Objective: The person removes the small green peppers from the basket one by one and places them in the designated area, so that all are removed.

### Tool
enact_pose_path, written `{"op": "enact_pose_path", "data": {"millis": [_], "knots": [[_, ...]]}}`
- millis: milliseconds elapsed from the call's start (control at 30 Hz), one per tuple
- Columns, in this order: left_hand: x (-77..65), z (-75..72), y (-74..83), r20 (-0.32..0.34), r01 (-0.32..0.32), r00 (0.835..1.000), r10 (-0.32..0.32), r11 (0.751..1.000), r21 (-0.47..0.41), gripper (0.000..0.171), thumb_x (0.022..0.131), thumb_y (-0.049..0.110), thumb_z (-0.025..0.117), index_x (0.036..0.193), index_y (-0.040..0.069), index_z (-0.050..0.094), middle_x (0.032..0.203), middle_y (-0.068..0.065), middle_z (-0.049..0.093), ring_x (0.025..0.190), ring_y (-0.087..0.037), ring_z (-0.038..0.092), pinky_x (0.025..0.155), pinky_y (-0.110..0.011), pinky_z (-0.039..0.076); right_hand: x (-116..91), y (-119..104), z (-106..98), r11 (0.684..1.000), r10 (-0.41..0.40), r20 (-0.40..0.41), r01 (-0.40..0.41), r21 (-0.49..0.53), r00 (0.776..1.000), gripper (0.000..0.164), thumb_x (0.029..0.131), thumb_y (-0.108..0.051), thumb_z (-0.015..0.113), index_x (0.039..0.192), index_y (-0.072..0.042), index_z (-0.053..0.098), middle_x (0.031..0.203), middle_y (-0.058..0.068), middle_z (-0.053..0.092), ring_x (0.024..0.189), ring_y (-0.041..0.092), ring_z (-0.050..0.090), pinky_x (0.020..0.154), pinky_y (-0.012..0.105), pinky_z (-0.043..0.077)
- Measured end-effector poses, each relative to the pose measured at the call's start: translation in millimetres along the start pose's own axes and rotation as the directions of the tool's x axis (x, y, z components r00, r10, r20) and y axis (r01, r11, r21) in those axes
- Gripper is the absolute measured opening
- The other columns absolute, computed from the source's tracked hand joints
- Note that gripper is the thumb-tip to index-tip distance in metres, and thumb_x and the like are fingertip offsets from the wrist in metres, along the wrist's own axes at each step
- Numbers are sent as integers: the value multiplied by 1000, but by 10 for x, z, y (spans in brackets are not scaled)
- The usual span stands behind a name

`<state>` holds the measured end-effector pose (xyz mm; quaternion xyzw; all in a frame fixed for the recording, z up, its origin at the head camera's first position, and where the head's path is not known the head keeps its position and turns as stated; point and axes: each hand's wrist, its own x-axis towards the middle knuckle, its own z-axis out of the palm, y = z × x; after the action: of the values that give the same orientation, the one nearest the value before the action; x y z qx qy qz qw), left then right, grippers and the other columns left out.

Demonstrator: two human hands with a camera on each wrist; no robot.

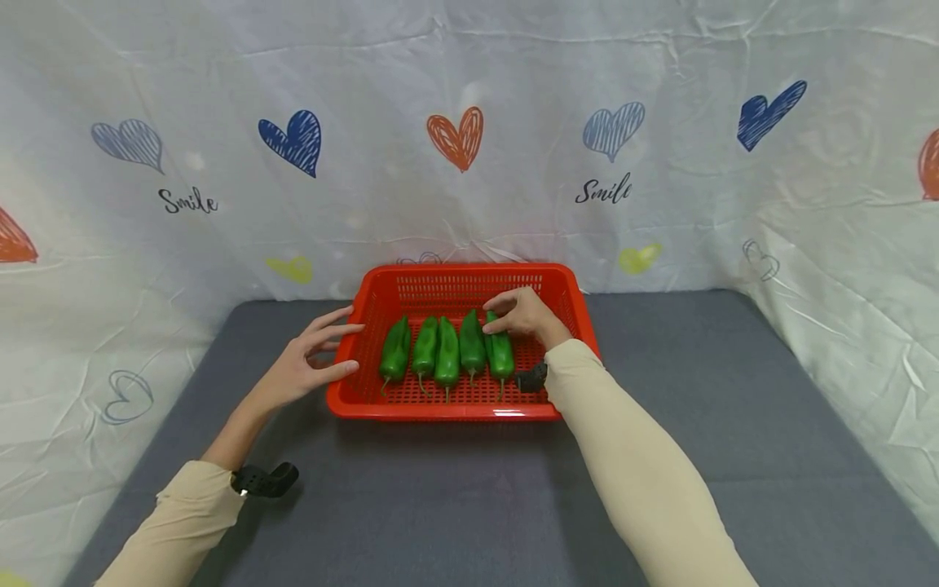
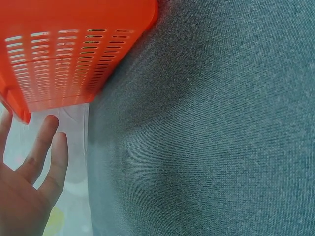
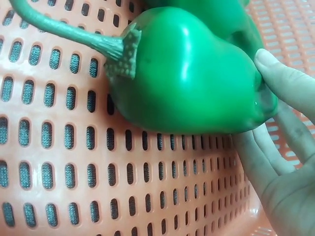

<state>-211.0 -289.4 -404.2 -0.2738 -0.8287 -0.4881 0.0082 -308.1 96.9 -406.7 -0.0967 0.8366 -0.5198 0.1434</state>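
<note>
A red plastic basket [image 1: 447, 411] with slotted walls stands on the grey table. Several green peppers lie side by side in it, their stems toward the front rim. My right hand [image 1: 526, 316] pinches the far end of the rightmost green pepper [image 1: 501, 359] between thumb and fingers. The right wrist view has that same pepper [image 3: 172, 73] close up, resting on the basket floor with its curled stem at the upper left. At the basket's left side, my left hand [image 1: 302, 365] has its fingers spread by the rim; whether the fingertips touch it is hard to tell.
Behind the basket hangs a white cloth [image 1: 528, 212] printed with hearts and the word "Smile". The grey cloth-covered table [image 1: 455, 497] extends to the front and both sides. A black band [image 1: 266, 479] sits at the left cuff.
</note>
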Motion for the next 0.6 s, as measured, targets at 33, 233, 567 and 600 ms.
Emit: {"op": "enact_pose_path", "data": {"millis": [33, 233, 567, 600], "knots": [[1, 1, -1, -1, 1, 1000, -1, 1000, -1, 55, 93, 1, 71, 145, 5, 55, 163, -8, 26, 119, -39, 54, 85, -39, 55, -1, -6, 0, 1000, 0, -2, 0, -1, 1000, 42, 83, -2, 84, 123, 1, 71, 126, 17, 66, 117, 31, 60, 86, 44, 54], [2, 11, -6, -2, -7, 1000, 7, 1000, 0, 54, 93, 0, 70, 145, 4, 55, 163, -10, 26, 117, -40, 55, 83, -37, 56, 8, -34, -13, 1000, -19, -12, 19, -18, 1000, 41, 83, -2, 84, 123, 1, 72, 125, 17, 66, 116, 31, 60, 87, 44, 54], [-19, 42, 10, -16, -4, 1000, 4, 1000, 18, 53, 93, 0, 70, 144, 4, 55, 163, -9, 25, 116, -44, 56, 88, -36, 53, 45, -113, -71, 996, -65, 8, 65, -59, 998, 40, 84, -2, 83, 122, 1, 72, 126, 15, 67, 115, 29, 60, 83, 41, 54], [-21, 46, 13, -17, -5, 1000, 5, 1000, 22, 53, 94, -1, 70, 144, 4, 55, 163, -10, 25, 116, -44, 57, 88, -35, 53, 42, -130, -80, 997, -62, 11, 62, -47, 998, 40, 85, -2, 83, 123, 1, 72, 127, 16, 66, 117, 29, 59, 84, 42, 54]]}}
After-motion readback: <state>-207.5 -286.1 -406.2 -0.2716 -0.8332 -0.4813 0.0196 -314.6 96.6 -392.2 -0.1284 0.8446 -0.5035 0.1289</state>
